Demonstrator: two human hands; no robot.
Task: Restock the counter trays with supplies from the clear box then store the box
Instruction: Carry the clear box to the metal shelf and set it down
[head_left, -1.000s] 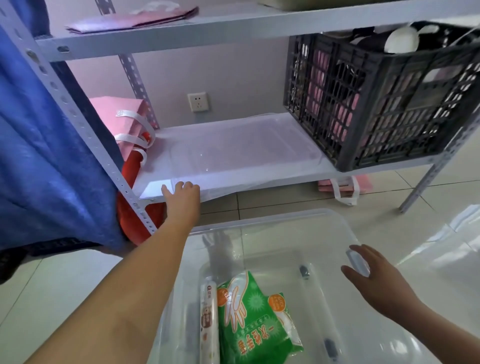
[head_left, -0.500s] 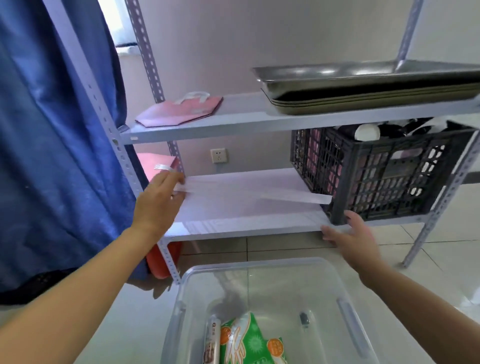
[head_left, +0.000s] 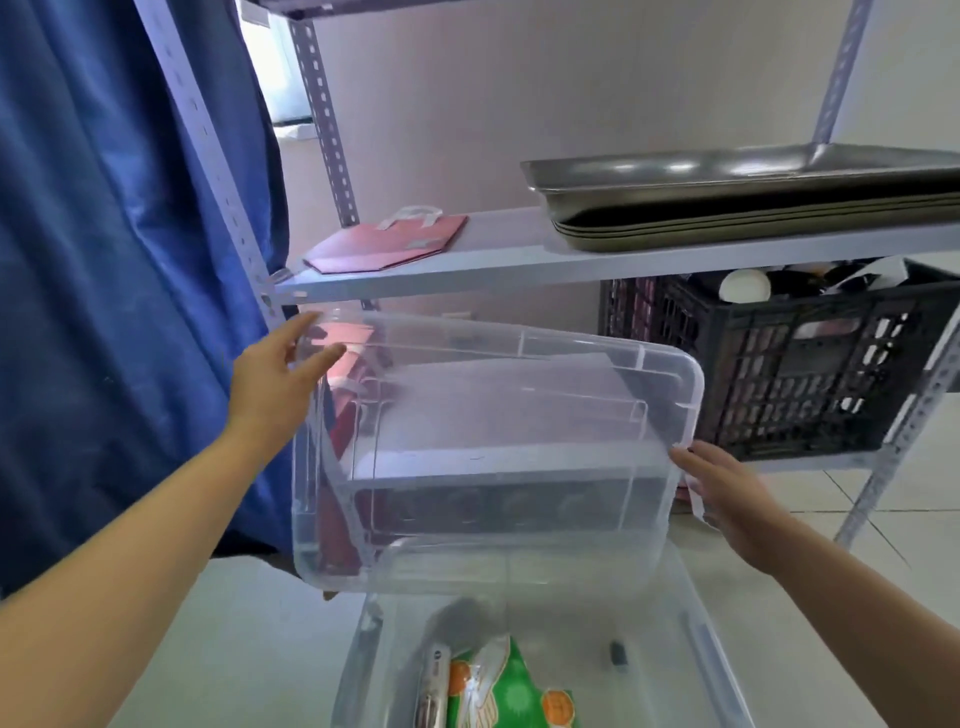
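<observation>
A clear plastic lid hangs tilted in the air in front of the metal shelving, above the clear box on the floor. My left hand grips the lid's upper left corner. My right hand holds its lower right edge. Inside the box lie a green packet with a glove picture and a roll of wrap.
The grey metal rack holds a pink paper bag and stacked steel trays on the upper shelf. A black crate sits on the lower shelf at the right. A blue curtain hangs at the left.
The lid lay flat on the lower shelf a second ago. Both hands took hold of it and lifted it off the shelf toward me, over the box.
</observation>
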